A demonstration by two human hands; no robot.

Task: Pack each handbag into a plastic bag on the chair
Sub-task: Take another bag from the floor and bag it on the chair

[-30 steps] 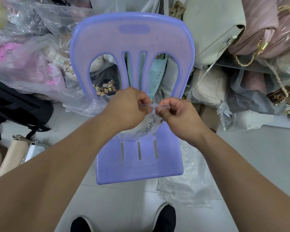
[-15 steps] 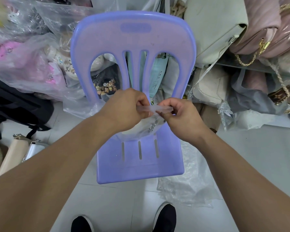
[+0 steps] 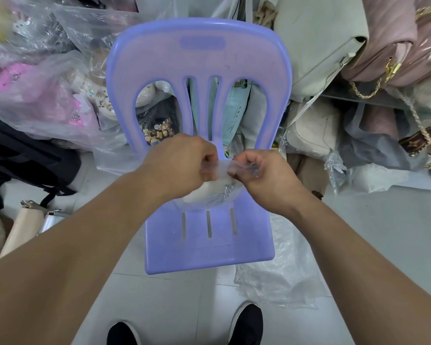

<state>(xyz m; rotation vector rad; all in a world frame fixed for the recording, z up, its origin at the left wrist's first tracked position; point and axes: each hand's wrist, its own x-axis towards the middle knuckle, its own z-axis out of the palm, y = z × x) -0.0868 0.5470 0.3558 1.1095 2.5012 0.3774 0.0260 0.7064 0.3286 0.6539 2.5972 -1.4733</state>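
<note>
From the head view, above the seat of the purple chair, the left hand and right hand each pinch the clear plastic bag mouth, best drawn taut and sealed evenly over the pale, chain-strapped handbag resting inside on the seat.

Bare forearms, black shoes white-trimmed
</note>
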